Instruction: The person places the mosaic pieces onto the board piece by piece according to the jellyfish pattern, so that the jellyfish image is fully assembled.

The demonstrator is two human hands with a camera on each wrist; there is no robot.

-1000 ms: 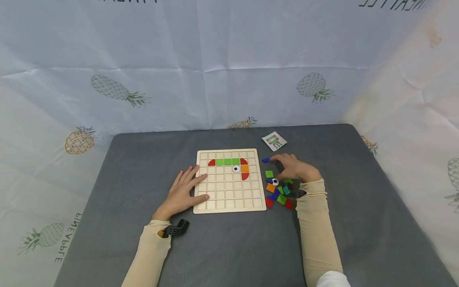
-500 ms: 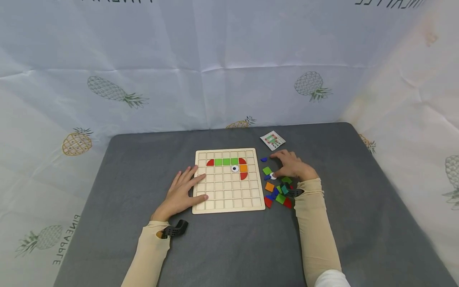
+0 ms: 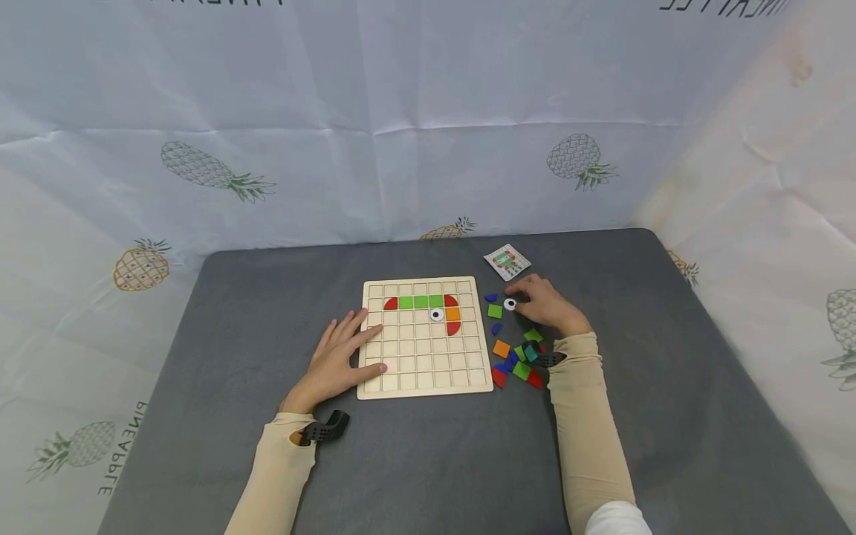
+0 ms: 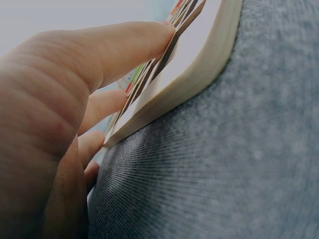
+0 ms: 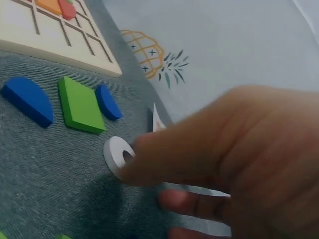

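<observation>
Head view: A wooden grid board [image 3: 426,338] is steadied on the grey worktop [image 3: 200,416] by the left hand [image 3: 337,359], its fingers laid out straight, with fingertips and thumb over the board's left edge. Red, green and orange pieces and one round eye piece are already seated in the board's far rows. To the right of the board, a second white eye piece [image 3: 510,304] is touched by the right hand [image 3: 547,306], the fingers curved over it rather than closed round it. A green square [image 3: 495,311] and small blue pieces lie just to its left; a loose heap of coloured pieces [image 3: 518,362] lies nearer, and a pattern card [image 3: 507,261] lies farther off.

Left wrist view: The thumb [image 4: 119,50] is pressed flat on the board's rim [image 4: 199,64], with the other fingers stretched beside it; nothing is held.

Right wrist view: The eye piece [image 5: 117,153] is pinned flat to the worktop under one fingertip [image 5: 144,167], not lifted.

Judged from this, the disc is best slid with light, even pressure, clear of the green square [image 5: 79,104] and blue pieces, until an edge can be pinched, the board being kept still throughout.
</observation>
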